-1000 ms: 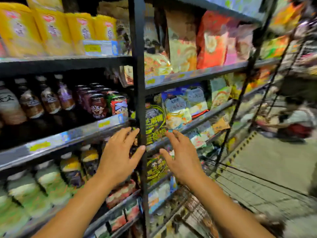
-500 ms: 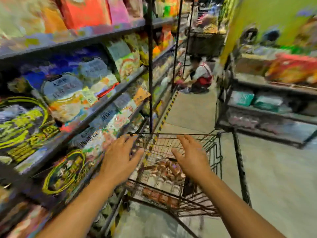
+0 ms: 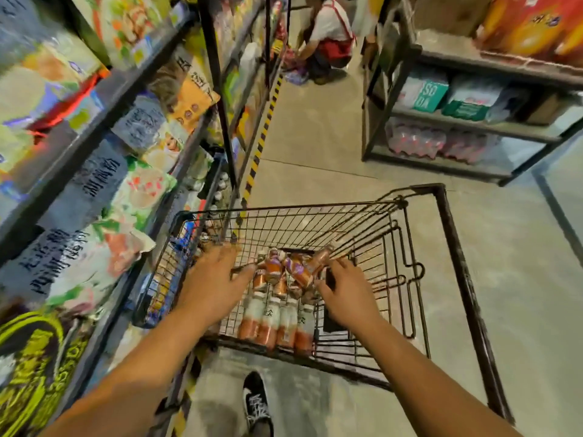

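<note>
Grey trousers (image 3: 262, 431), black sneaker (image 3: 256, 402) with white laces (image 3: 254, 405).

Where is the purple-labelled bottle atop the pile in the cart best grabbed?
Round its labelled midsection, from above, likely with the right hand. The purple-labelled bottle lies tilted on the other bottles, neck toward the far right, so its body is exposed and cart walls block the sides.

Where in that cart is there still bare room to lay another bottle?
Bare wire floor shows at the near right corner of the cart, between the row of bottles and the right wall, and in a strip between that row and the left hand. The middle is crowded: loose bottles lie piled there, off the right hand.
</note>
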Action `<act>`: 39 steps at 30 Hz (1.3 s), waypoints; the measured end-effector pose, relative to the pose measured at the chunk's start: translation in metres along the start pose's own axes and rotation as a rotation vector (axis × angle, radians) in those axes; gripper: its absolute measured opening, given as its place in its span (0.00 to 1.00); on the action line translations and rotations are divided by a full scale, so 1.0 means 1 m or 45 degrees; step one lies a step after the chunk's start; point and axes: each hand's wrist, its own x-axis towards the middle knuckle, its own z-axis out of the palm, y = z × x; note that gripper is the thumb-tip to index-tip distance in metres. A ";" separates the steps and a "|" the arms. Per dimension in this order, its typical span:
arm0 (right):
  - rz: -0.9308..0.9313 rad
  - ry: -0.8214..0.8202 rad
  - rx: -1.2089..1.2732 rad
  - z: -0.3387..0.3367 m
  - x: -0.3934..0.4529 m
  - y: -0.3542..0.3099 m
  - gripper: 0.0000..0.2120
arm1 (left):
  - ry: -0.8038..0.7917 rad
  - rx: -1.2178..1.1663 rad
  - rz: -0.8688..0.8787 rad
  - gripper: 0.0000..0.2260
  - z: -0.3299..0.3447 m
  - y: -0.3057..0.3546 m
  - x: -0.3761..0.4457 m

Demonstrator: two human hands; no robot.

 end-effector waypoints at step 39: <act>1.052 -0.598 0.511 0.378 0.157 0.033 0.33 | -0.485 -0.126 -1.037 0.35 0.295 -0.210 0.150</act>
